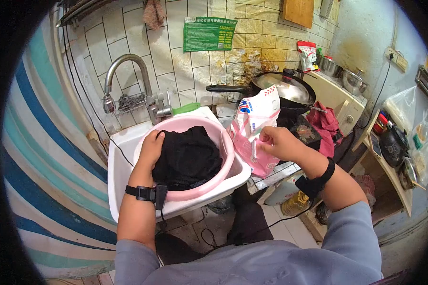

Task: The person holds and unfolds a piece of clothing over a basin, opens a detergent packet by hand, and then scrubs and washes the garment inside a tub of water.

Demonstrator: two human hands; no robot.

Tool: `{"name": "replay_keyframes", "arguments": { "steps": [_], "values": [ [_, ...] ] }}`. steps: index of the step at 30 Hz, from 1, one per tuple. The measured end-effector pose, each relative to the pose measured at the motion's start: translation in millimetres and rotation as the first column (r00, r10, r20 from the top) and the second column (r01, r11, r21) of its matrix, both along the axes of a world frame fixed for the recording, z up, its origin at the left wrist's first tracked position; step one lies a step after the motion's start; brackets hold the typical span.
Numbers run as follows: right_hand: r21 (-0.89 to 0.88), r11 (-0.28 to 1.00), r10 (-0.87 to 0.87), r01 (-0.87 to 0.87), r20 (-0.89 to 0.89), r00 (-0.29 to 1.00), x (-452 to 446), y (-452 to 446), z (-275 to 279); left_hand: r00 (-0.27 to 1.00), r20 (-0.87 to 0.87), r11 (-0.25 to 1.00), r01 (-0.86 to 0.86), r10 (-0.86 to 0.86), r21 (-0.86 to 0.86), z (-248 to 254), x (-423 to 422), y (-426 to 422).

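A pink basin sits in the white sink, with black cloth bunched inside it. My left hand grips the left edge of the black cloth between thumb and fingers. To the right of the basin stands a pink and white bag with printed lettering. In front of this bag, my right hand is closed in a pinch at a small white piece, which may be part of the bag; I cannot make out which.
A curved metal faucet rises behind the basin. A lidded black wok stands on the stove behind the bag. Red cloth lies to its right. Below the counter is an oil bottle. Shelves line the right side.
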State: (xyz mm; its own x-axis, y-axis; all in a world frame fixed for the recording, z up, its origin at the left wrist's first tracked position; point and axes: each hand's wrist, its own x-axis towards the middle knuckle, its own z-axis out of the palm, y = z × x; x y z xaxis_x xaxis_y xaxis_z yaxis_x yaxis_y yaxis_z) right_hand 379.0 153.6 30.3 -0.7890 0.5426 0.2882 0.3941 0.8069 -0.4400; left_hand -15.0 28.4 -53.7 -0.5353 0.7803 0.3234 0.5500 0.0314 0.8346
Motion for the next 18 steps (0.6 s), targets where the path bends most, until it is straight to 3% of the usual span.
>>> {"name": "replay_keyframes", "arguments": {
  "steps": [2, 4, 5, 7, 8, 10, 11, 13, 17, 18],
  "values": [
    [-0.071, 0.993, -0.091, 0.090, -0.016, 0.996, -2, -4, 1, 1.000, -0.007, 1.000, -0.009, 0.009, -0.014, 1, 1, -1],
    [0.070, 0.983, -0.181, 0.172, 0.148, 0.972, -1, -11, 10, 1.000, -0.004, 1.000, -0.001, 0.001, -0.008, 2, 3, -3],
    [0.069, 0.983, -0.178, 0.169, 0.153, 0.972, -1, -10, 9, 1.000, 0.000, 1.000, -0.004, 0.004, -0.011, 1, 2, -3],
    [0.075, 0.994, -0.103, 0.081, 0.351, 0.931, 3, -5, 10, 1.000, 0.010, 1.000, -0.006, 0.005, 0.004, -2, 0, 1],
    [0.076, 0.994, -0.103, 0.081, 0.353, 0.930, 7, -1, 6, 1.000, 0.012, 1.000, -0.006, 0.006, 0.005, -3, -1, 2],
    [-0.117, 0.992, 0.070, -0.041, 0.257, 0.964, 12, 6, -2, 0.999, -0.046, 1.000, 0.014, -0.014, -0.002, -1, 0, 0],
    [-0.116, 0.992, 0.073, -0.043, 0.261, 0.962, 13, 10, -4, 0.999, -0.041, 1.000, 0.011, -0.011, 0.000, 1, 0, -1],
    [-0.059, 0.957, 0.292, -0.285, 0.185, 0.939, 13, 14, -3, 0.999, -0.048, 0.999, -0.011, 0.009, -0.037, 1, 2, 0],
    [-0.206, 0.946, 0.284, -0.249, 0.158, 0.946, 12, 18, 6, 0.998, -0.052, 0.999, -0.022, 0.021, -0.028, 3, 2, 1],
    [-0.419, 0.899, 0.201, -0.124, 0.144, 0.969, 12, 14, 13, 0.998, -0.067, 0.999, -0.021, 0.019, -0.030, 4, 3, 0]
  ]
}}
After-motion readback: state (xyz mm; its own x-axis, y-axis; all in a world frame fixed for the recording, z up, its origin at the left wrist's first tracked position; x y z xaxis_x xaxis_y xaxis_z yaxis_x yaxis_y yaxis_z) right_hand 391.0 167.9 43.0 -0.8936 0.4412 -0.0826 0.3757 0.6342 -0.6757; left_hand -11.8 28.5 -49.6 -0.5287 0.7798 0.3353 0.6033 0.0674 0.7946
